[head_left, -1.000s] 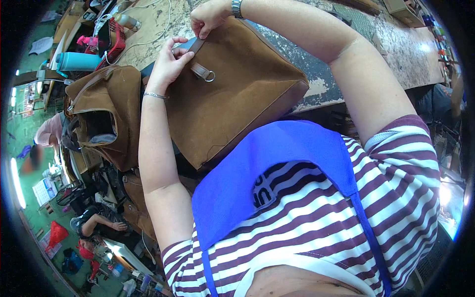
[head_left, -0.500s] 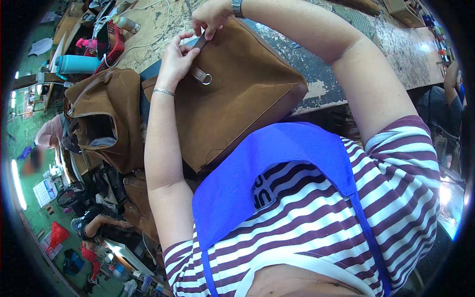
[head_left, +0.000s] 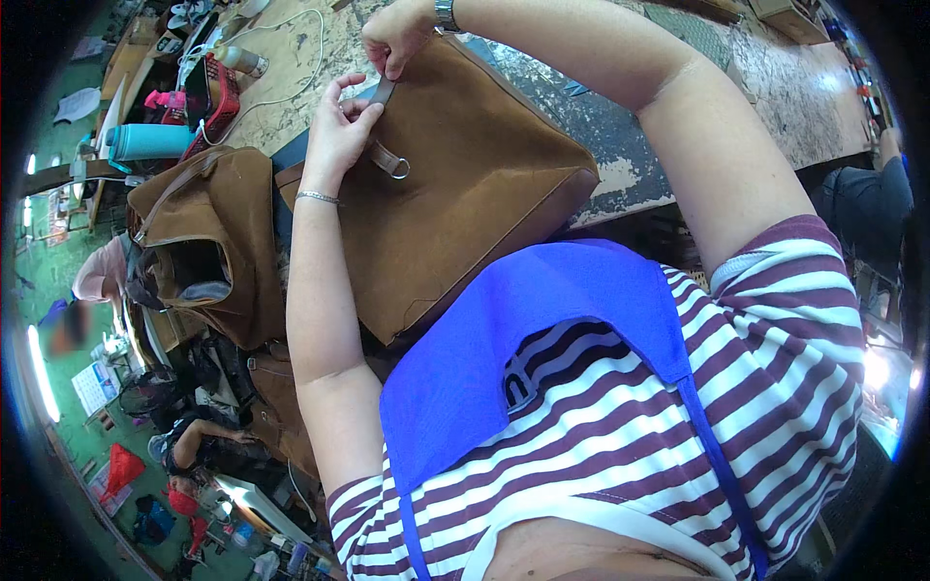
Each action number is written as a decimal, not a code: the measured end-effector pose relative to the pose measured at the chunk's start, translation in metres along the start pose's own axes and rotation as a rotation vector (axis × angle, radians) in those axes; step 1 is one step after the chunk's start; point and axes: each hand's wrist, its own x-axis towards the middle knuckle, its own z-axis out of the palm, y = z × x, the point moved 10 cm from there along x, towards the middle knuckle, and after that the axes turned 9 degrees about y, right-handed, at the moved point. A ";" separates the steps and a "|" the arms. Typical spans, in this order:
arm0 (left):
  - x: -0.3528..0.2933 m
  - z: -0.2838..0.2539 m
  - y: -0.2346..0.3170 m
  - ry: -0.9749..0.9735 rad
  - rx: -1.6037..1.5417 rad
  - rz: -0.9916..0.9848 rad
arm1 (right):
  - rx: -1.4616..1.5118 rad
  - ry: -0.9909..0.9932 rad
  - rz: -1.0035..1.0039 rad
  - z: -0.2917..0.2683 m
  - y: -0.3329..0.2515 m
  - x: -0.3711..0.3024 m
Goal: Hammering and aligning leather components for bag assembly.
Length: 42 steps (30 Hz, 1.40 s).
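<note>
A large brown bag (head_left: 465, 184) lies on the workbench in front of me, its near corner by my blue apron. Near its left edge a short brown strap (head_left: 384, 91) rises between my hands. My left hand (head_left: 337, 131) pinches the strap's lower part between thumb and fingers. Just above, my right hand (head_left: 395, 39) grips the strap's upper end, its fingers curled. Below them a leather tab with a metal ring (head_left: 399, 168) lies against the bag. A second brown bag (head_left: 242, 223) stands to the left of my left forearm, its mouth gaping.
Beyond the second bag are a turquoise bottle (head_left: 153, 141), a red basket (head_left: 225, 95) and a small bottle (head_left: 242, 60). A white cable (head_left: 318, 60) loops over the worn workbench (head_left: 620, 179). Other people sit at left, one arm (head_left: 199, 436) showing, and at the right edge.
Both hands have shifted slightly to the left, still on the strap. More of the strap shows between them now, and the right fingers are curled tighter. The bag stays nearly in place.
</note>
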 end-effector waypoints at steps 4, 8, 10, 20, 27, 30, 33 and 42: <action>0.003 0.003 -0.001 -0.010 0.026 -0.003 | -0.018 0.005 -0.027 0.000 -0.001 -0.001; 0.003 0.003 -0.004 -0.008 -0.005 -0.031 | -0.121 -0.034 0.004 0.004 -0.002 -0.002; 0.002 0.005 -0.001 -0.044 0.048 0.005 | -0.198 -0.013 -0.032 0.009 -0.001 0.001; -0.174 -0.078 -0.004 0.344 0.480 -0.052 | 0.247 0.740 0.447 0.010 0.035 -0.183; -0.228 -0.057 -0.058 0.294 -0.197 -0.270 | 0.745 0.605 0.634 0.065 0.006 -0.204; -0.190 -0.069 -0.028 0.184 -0.177 -0.233 | 0.845 0.598 0.661 0.077 0.008 -0.213; -0.150 -0.093 -0.026 -0.004 -0.103 -0.175 | 0.861 0.514 0.633 0.089 -0.022 -0.215; -0.034 -0.095 0.029 0.218 0.848 0.293 | 1.141 0.342 0.258 0.134 -0.139 -0.147</action>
